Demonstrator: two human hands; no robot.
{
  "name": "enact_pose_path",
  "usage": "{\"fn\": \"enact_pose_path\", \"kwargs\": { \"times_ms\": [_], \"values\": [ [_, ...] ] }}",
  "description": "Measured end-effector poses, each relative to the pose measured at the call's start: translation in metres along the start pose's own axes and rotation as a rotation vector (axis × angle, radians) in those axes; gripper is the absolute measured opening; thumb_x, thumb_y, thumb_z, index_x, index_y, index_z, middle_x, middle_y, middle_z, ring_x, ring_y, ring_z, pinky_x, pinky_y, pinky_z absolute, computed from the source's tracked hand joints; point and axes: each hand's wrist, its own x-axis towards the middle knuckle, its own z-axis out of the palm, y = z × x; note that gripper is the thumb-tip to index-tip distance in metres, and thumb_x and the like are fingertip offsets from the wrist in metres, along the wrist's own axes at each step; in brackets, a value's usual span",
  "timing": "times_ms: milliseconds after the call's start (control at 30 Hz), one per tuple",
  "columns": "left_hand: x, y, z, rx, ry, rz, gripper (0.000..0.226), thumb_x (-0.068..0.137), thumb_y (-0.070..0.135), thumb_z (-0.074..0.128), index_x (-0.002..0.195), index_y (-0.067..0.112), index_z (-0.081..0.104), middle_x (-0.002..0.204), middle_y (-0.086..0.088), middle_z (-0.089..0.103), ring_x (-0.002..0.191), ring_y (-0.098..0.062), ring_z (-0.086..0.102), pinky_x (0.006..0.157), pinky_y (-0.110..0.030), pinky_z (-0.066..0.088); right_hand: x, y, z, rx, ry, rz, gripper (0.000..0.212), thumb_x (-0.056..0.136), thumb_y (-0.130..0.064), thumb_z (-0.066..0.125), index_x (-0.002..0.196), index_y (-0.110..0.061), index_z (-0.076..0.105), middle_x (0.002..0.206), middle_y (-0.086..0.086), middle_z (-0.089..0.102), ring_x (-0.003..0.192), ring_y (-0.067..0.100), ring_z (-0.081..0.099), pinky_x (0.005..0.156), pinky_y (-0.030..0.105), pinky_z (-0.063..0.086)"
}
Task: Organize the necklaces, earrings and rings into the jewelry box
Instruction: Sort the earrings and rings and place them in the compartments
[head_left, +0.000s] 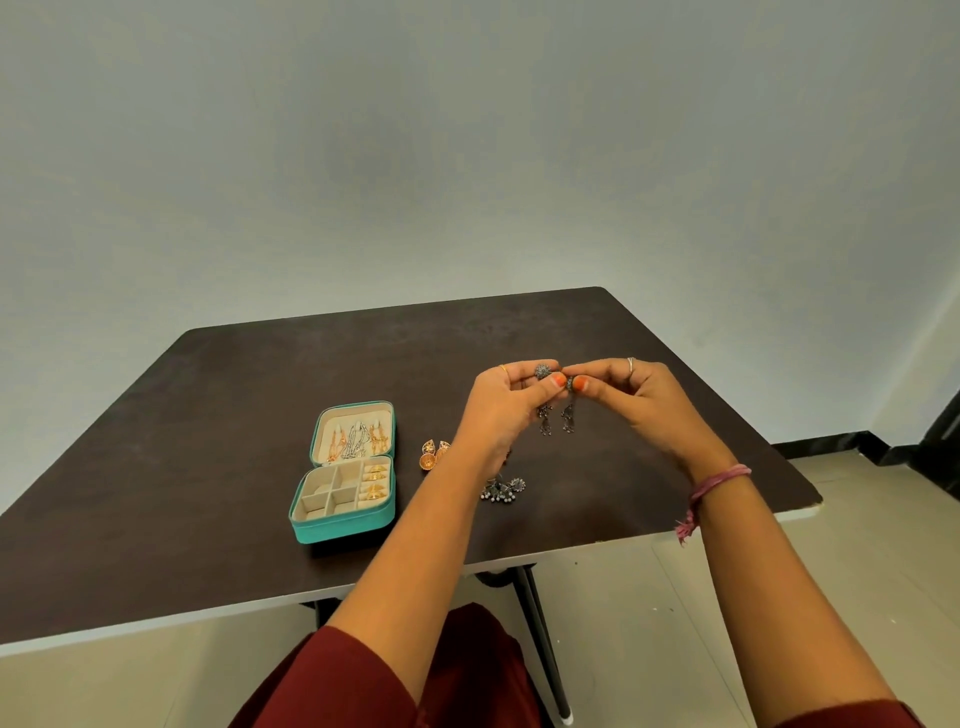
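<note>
Dark table (208, 415), far edge toward a plain wall. Teal jewelry box (340, 530) sits open at left-centre, lid leaning back. Necklaces (358, 436) hang in the lid; gold rings (375, 480) fill the right-hand slots of the tray; the left compartments look bare.

Both forearms reach forward from the near edge, wrists raised clear of the tabletop, meeting right of the box and well apart from it.

Left hand (501, 410): palm turned inward, thumb and forefinger pinching one dark silver earring (543, 372) by its round stud, dangle hanging below. Right hand (636, 400): same pose mirrored, thumb and forefinger pinching the second silver earring (569, 415), remaining fingers loosely curled. Fingertips of the two hands nearly touch.

Loose on the table: a pair of orange-gold earrings (432, 456) just right of the box, and a beaded silver earring cluster (503, 489) near the left forearm.

Risks, as I judge them:
- The two dangles hang close together; their chains could tangle, and pulling them apart might make one slip.
- Pinch is fingertip-only on small studs; a drop would land on the table or roll off the near edge to the floor.
- Carrying leftward to the box, the left forearm passes over the beaded cluster and could sweep it.
- Long dangles may catch a compartment wall.
</note>
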Motion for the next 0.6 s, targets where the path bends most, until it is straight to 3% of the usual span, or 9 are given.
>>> {"fn": "enact_pose_path", "kwargs": {
  "times_ms": [167, 333, 433, 500, 600],
  "values": [
    [0.001, 0.002, -0.001, 0.078, 0.028, 0.028, 0.020, 0.087, 0.009, 0.066, 0.106, 0.014, 0.066, 0.100, -0.011, 0.073, 0.100, -0.023, 0.068, 0.101, -0.044, 0.047, 0.001, 0.000, 0.005, 0.030, 0.047, -0.007, 0.012, 0.090, -0.015, 0.062, 0.099, -0.018, 0.070, 0.098, 0.001, 0.071, 0.096, 0.010, 0.066, 0.085, 0.023, 0.053],
    [0.001, 0.006, -0.004, 0.050, 0.015, 0.024, 0.019, 0.096, 0.012, 0.054, 0.113, 0.012, 0.064, 0.105, -0.004, 0.072, 0.093, -0.012, 0.067, 0.091, -0.028, 0.050, 0.005, -0.005, 0.012, 0.253, 0.251, 0.055, 0.013, 0.091, -0.010, 0.059, 0.085, -0.017, 0.067, 0.095, 0.005, 0.071, 0.088, 0.006, 0.064, 0.080, 0.021, 0.049],
    [-0.001, 0.010, -0.008, 0.129, -0.010, 0.035, 0.023, 0.097, 0.018, 0.053, 0.116, 0.017, 0.066, 0.106, 0.002, 0.072, 0.095, -0.004, 0.064, 0.081, -0.017, 0.047, 0.006, 0.000, 0.012, 0.008, 0.231, 0.019, 0.008, 0.090, -0.015, 0.061, 0.087, -0.019, 0.067, 0.092, 0.003, 0.070, 0.088, 0.013, 0.065, 0.080, 0.028, 0.053],
    [-0.001, 0.012, -0.009, 0.179, -0.022, 0.039, 0.023, 0.097, 0.021, 0.053, 0.115, 0.022, 0.067, 0.107, 0.007, 0.071, 0.095, 0.003, 0.061, 0.078, -0.014, 0.041, 0.006, 0.002, 0.012, -0.181, 0.202, 0.000, 0.005, 0.090, -0.021, 0.060, 0.091, -0.022, 0.065, 0.092, -0.004, 0.069, 0.087, 0.007, 0.064, 0.081, 0.030, 0.054],
    [-0.001, 0.012, -0.011, 0.169, -0.039, 0.031, 0.021, 0.096, 0.021, 0.054, 0.111, 0.025, 0.069, 0.106, 0.009, 0.071, 0.099, 0.002, 0.060, 0.080, -0.015, 0.038, 0.006, 0.000, 0.016, -0.276, 0.193, -0.037, 0.005, 0.090, -0.026, 0.058, 0.092, -0.028, 0.062, 0.089, -0.012, 0.069, 0.088, 0.002, 0.063, 0.086, 0.039, 0.052]
  ]
}}
